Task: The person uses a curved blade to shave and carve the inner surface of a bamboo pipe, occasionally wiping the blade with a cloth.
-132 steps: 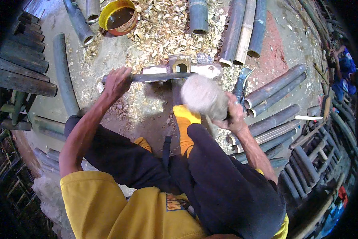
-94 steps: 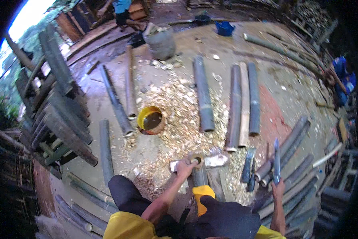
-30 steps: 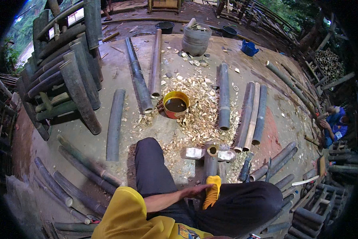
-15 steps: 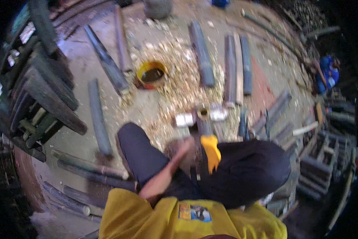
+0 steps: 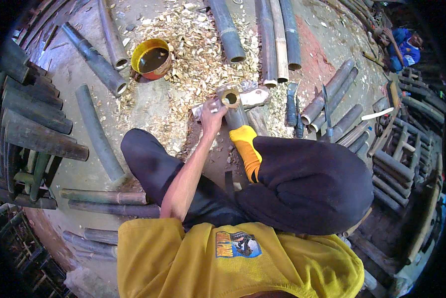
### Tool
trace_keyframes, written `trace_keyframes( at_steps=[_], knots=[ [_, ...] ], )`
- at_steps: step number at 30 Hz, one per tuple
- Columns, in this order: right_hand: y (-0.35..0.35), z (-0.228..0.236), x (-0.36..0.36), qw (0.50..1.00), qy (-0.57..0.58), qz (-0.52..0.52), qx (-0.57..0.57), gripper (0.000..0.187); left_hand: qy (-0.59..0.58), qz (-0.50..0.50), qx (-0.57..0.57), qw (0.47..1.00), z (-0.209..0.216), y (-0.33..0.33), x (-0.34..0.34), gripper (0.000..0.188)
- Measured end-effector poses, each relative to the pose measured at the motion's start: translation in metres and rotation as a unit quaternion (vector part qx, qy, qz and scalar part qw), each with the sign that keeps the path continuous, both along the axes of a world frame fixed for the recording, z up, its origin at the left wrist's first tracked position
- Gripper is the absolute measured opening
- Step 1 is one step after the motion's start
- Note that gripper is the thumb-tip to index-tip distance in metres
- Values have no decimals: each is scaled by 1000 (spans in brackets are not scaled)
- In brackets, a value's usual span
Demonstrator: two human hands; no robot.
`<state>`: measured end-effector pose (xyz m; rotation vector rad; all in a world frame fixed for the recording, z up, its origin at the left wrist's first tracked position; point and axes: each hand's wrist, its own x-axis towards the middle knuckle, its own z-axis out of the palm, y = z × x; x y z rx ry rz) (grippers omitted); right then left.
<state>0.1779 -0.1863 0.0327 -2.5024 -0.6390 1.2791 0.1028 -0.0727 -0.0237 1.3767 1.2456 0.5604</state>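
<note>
My left hand (image 5: 212, 115) reaches forward with curled fingers, at the left side of an upright-tilted bamboo tube (image 5: 237, 116) whose hollow end faces up. The fingers press close to the tube and to a pale block (image 5: 255, 98) behind it; what lies inside the grip is hidden. Against the tube's lower part rests a yellow-and-orange covering (image 5: 245, 144), apparently on my foot, below my folded right leg. My right hand does not show; only the yellow sleeve on that side is visible.
Wood chips (image 5: 193, 59) cover the ground ahead, around a yellow-rimmed bucket (image 5: 153, 59) of dark liquid. Bamboo lengths (image 5: 96, 59) lie on several sides. A long blade (image 5: 327, 111) stands at the right. Stacked bamboo (image 5: 39, 134) rises at left. Another person (image 5: 404, 47) sits far right.
My left hand has moved forward from near my lap to the side of the bamboo tube. The view has shifted, so the bucket and bamboo sit higher and further left.
</note>
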Motion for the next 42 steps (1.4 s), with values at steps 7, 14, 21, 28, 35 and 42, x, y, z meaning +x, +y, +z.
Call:
trace_keyframes(
  at_steps=[7, 14, 21, 28, 35, 42],
  knots=[
    [13, -13, 9, 999, 1, 22, -47, 36, 71, -70, 222, 970, 3, 29, 38, 60],
    [19, -19, 17, 997, 8, 30, -72, 33, 44, -111, 106, 987, -7, 50, 37, 49],
    [10, -23, 23, 998, 3, 45, -32, 31, 15, -127, 40, 991, 0, 54, 42, 50],
    [20, -21, 22, 998, 17, 52, -31, 31, 87, -132, 128, 979, -8, 64, 40, 49],
    [14, -26, 31, 998, 13, 55, -43, 32, -3, -145, -216, 966, 13, 71, 49, 39],
    [19, -23, 27, 997, 25, 74, -26, 33, -103, 18, -113, 988, -6, 70, 24, 41]
  ],
)
